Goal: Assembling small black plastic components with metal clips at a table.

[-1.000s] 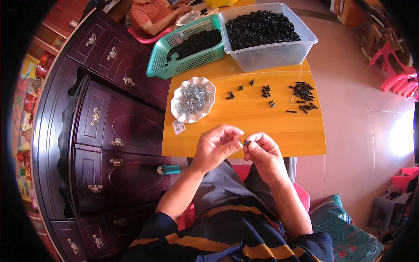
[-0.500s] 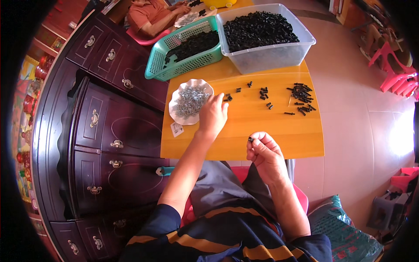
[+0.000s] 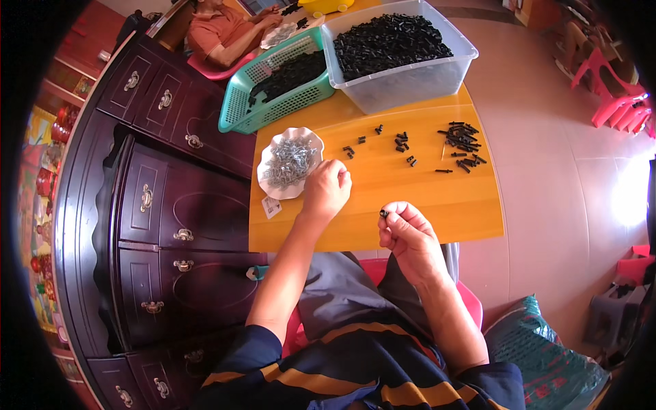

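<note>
My left hand [image 3: 326, 191] hovers over the table at the right rim of a white scalloped plate [image 3: 264, 167]. Its fingers are curled together, and whatever they may hold is hidden. The plate carries a heap of small silvery metal pieces [image 3: 292, 160]. Near the table's front edge, my right hand [image 3: 413, 242] pinches a small black plastic piece [image 3: 384, 213] between thumb and forefinger. Beyond my left hand lie a few short black pieces [image 3: 349, 152] and a small cluster of similar ones [image 3: 402, 141]. Longer black pieces [image 3: 462, 137] are piled at the table's right side.
A clear plastic bin [image 3: 403, 89] full of black pieces and a green basket [image 3: 236, 113] stand at the table's far end. A dark wooden cabinet [image 3: 198, 225] lines the left. Another person [image 3: 225, 34] sits beyond. Pink stools [image 3: 608, 89] and a green bag [image 3: 540, 348] are at right.
My left hand has drawn back toward me from the short black pieces, its fingers curling in. My right hand keeps its pinch on the black piece. The whole view has shifted slightly.
</note>
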